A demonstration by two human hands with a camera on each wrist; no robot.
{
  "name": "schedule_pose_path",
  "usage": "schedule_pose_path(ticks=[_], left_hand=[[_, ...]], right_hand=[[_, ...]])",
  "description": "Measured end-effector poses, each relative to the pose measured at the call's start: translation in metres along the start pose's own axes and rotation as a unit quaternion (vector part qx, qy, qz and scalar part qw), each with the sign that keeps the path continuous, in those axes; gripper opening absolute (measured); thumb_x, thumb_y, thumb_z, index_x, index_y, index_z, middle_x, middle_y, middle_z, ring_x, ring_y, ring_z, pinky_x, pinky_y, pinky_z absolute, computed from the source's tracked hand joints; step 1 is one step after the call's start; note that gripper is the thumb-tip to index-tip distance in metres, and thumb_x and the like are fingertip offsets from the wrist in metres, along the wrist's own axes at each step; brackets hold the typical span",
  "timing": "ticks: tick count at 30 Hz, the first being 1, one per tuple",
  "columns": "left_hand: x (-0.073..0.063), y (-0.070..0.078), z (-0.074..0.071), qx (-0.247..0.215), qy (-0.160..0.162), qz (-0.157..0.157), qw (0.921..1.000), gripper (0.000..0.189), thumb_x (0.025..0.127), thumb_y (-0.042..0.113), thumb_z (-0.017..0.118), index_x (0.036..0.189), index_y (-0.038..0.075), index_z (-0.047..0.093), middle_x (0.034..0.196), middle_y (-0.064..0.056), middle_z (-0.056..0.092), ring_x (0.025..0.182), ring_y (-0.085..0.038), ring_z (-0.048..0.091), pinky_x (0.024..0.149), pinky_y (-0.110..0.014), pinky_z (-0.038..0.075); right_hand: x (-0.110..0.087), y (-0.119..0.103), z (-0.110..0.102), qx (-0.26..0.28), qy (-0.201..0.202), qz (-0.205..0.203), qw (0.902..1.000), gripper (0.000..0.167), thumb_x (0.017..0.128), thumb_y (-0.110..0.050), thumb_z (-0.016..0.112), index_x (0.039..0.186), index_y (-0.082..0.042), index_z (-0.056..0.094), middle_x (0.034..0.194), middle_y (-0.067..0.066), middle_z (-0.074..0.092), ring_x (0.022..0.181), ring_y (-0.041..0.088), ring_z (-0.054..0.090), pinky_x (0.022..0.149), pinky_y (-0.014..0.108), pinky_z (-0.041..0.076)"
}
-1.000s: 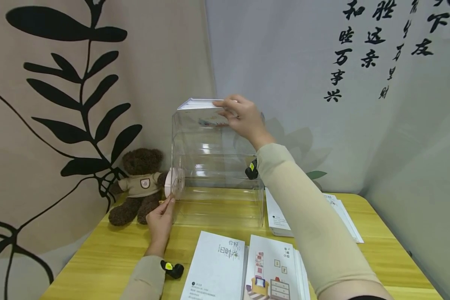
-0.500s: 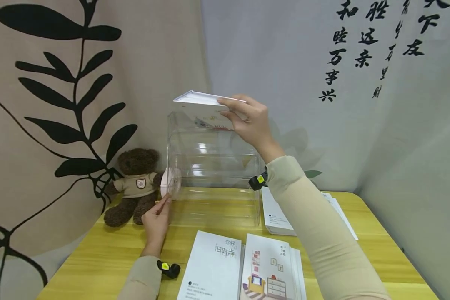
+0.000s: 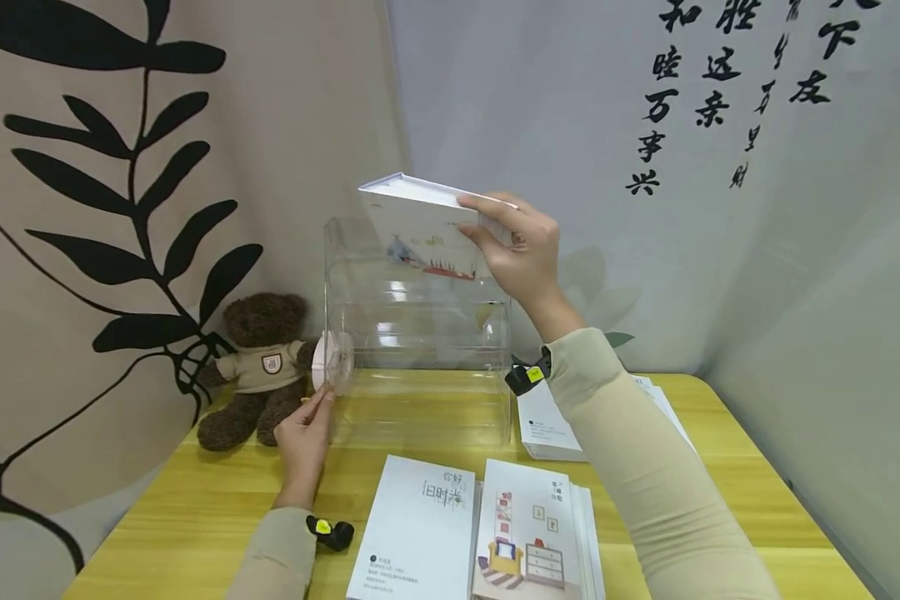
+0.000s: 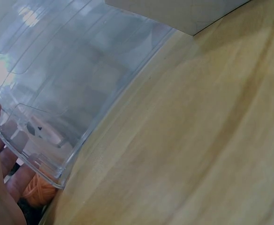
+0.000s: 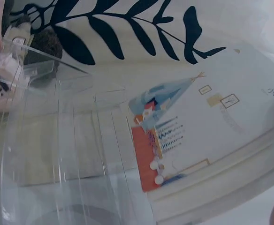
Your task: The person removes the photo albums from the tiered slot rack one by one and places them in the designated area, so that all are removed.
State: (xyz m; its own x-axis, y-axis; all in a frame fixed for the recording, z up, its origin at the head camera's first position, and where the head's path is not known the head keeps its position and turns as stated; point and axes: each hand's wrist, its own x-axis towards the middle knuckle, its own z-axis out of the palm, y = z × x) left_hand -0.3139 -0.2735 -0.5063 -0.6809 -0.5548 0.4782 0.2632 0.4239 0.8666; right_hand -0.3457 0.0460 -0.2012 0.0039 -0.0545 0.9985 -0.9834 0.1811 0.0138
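A clear plastic tiered rack (image 3: 420,367) stands on the wooden table. My right hand (image 3: 523,254) grips a white illustrated book (image 3: 427,237) by its right end, thumb on the front and fingers over the top edge. The book is tilted, above the rack's upper part; in the right wrist view the book (image 5: 207,122) shows a blue tent drawing and overlaps the rack's clear tiers (image 5: 62,140). My left hand (image 3: 303,437) holds the rack's lower left edge. In the left wrist view the thumb of my left hand (image 4: 1,164) lies at the rim and the fingers behind the panel.
A brown teddy bear (image 3: 258,375) sits left of the rack, beside a pale pink round object (image 3: 321,362). Two white books, a left one (image 3: 412,533) and a right one (image 3: 525,533) on others, lie in front. More books (image 3: 547,429) lie at the right. A wall stands close behind.
My right hand has lifted the book up and to the right from the top of the rack, showing more of its cover. My left hand stays on the rack's edge.
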Motion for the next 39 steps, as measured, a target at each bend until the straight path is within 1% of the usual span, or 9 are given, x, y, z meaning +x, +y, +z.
schedule_pose_path(ticks=[5,9,16,19,26,32,34,36,39], left_hand=[[0.000,0.000,0.004,-0.010,-0.008,-0.007,0.9999,0.028,0.092,0.041,0.074,0.117,0.027,0.077,0.110,0.003,0.075,0.094,0.001,0.069,0.074,-0.009,0.049],[0.001,0.001,0.007,-0.013,-0.003,-0.009,0.9999,0.027,0.092,0.039,0.075,0.115,0.027,0.078,0.109,0.003,0.075,0.092,0.002,0.069,0.074,-0.008,0.049],[0.002,0.000,0.008,-0.002,-0.002,-0.002,1.0000,0.026,0.092,0.043,0.074,0.115,0.032,0.078,0.105,0.004,0.076,0.090,0.008,0.066,0.076,-0.008,0.047],[0.002,-0.001,0.006,0.007,0.007,0.003,0.9999,0.025,0.092,0.042,0.074,0.114,0.032,0.078,0.105,0.003,0.076,0.090,0.011,0.064,0.077,-0.007,0.046],[0.001,-0.003,0.007,-0.002,-0.006,-0.004,1.0000,0.028,0.092,0.045,0.072,0.117,0.033,0.077,0.104,0.000,0.076,0.075,0.007,0.064,0.064,-0.010,0.046],[0.001,-0.004,0.007,0.000,-0.004,-0.011,0.9999,0.029,0.092,0.044,0.073,0.117,0.031,0.077,0.103,-0.002,0.076,0.075,0.009,0.063,0.066,-0.009,0.046],[0.001,-0.003,0.006,0.003,-0.005,-0.012,0.9999,0.029,0.092,0.046,0.073,0.117,0.031,0.077,0.101,-0.003,0.077,0.072,0.007,0.062,0.065,-0.011,0.045],[0.002,-0.002,0.005,0.007,-0.010,-0.013,0.9998,0.030,0.092,0.048,0.072,0.117,0.033,0.076,0.102,-0.002,0.077,0.073,0.005,0.063,0.066,-0.012,0.046],[0.001,-0.002,0.004,0.010,-0.017,-0.022,0.9996,0.031,0.091,0.051,0.071,0.118,0.035,0.076,0.104,0.000,0.077,0.079,0.004,0.066,0.069,-0.012,0.047]], right_hand=[[-0.010,-0.004,-0.017,0.027,0.018,0.048,0.9983,0.029,0.076,0.012,0.082,0.103,0.008,0.075,0.097,0.021,0.074,0.087,0.022,0.070,0.069,0.021,0.054],[-0.030,-0.006,-0.032,0.052,0.056,0.094,0.9926,0.030,0.076,0.013,0.081,0.105,0.007,0.075,0.098,0.016,0.074,0.086,0.018,0.071,0.070,0.026,0.057],[-0.085,-0.030,-0.059,0.116,0.140,0.234,0.9550,0.032,0.080,0.014,0.077,0.111,0.007,0.072,0.102,0.008,0.075,0.089,0.020,0.075,0.075,0.031,0.060],[-0.102,-0.034,-0.066,0.122,0.142,0.261,0.9469,0.033,0.080,0.013,0.077,0.112,0.007,0.072,0.104,0.009,0.075,0.090,0.022,0.075,0.075,0.033,0.060],[-0.123,-0.042,-0.089,0.104,0.120,0.295,0.9422,0.034,0.082,0.013,0.075,0.115,0.009,0.070,0.103,0.006,0.076,0.088,0.018,0.075,0.071,0.029,0.060],[-0.141,-0.051,-0.123,0.134,0.106,0.337,0.9259,0.033,0.084,0.013,0.073,0.117,0.011,0.068,0.103,0.007,0.076,0.089,0.019,0.075,0.072,0.029,0.060],[-0.149,-0.055,-0.138,0.150,0.108,0.364,0.9129,0.033,0.085,0.014,0.072,0.117,0.011,0.068,0.103,0.008,0.075,0.088,0.019,0.074,0.072,0.029,0.059],[-0.160,-0.058,-0.153,0.160,0.109,0.405,0.8936,0.031,0.086,0.014,0.071,0.117,0.009,0.070,0.103,0.007,0.075,0.088,0.017,0.074,0.072,0.027,0.059],[-0.180,-0.063,-0.179,0.168,0.112,0.489,0.8484,0.027,0.088,0.011,0.071,0.114,0.003,0.073,0.103,0.003,0.073,0.087,0.015,0.072,0.073,0.025,0.058]])
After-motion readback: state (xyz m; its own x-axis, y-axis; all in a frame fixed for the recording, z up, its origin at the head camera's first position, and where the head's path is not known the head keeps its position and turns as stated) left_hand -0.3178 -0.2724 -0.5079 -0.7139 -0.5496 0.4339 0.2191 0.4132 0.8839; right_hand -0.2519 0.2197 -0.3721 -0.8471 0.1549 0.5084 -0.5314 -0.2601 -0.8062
